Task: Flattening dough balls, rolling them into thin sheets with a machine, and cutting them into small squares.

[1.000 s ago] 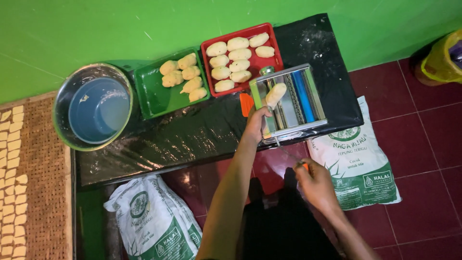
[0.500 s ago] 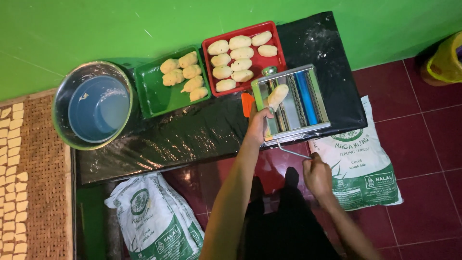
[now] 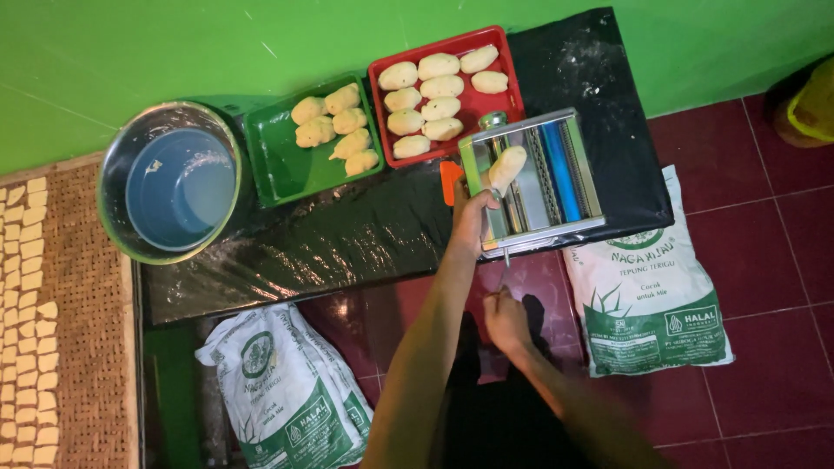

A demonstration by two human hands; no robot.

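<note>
A shiny metal pasta roller [image 3: 543, 178] with smooth steel rollers stands at the centre right of the frame, on the front edge of a low table covered in crinkled, glossy black plastic [image 3: 347, 243] dusted with flour. The left hand [image 3: 473, 217] reaches up from below and pinches a pale yellow, oblong piece of dough [image 3: 507, 168] between closed fingers, holding it against the left part of the roller's top. The right hand [image 3: 506, 317], lower in the frame, is curled shut around the thin metal crank handle [image 3: 506, 258] that hangs from the roller's front edge.

Above the roller, a red rectangular plastic tray [image 3: 512, 100] holds nine smooth, plump dough lumps in rough rows. To its left, a green rectangular tray [image 3: 278, 169] holds six similar lumps bunched in its upper right part, the rest of its floor bare. A small orange tab [image 3: 449, 178] shows just left of the roller.

At the upper left, a round steel bowl [image 3: 117, 174] with a dull bluish inside sits on the table's end; I cannot tell whether anything is in it. Two white-and-green woven sacks lie on the dark red tiled floor, one at the lower left [image 3: 278, 382] and one at the right [image 3: 651, 287]. A brown woven mat with cut squares [image 3: 35, 304] fills the left edge, under a bright green wall [image 3: 174, 43]
</note>
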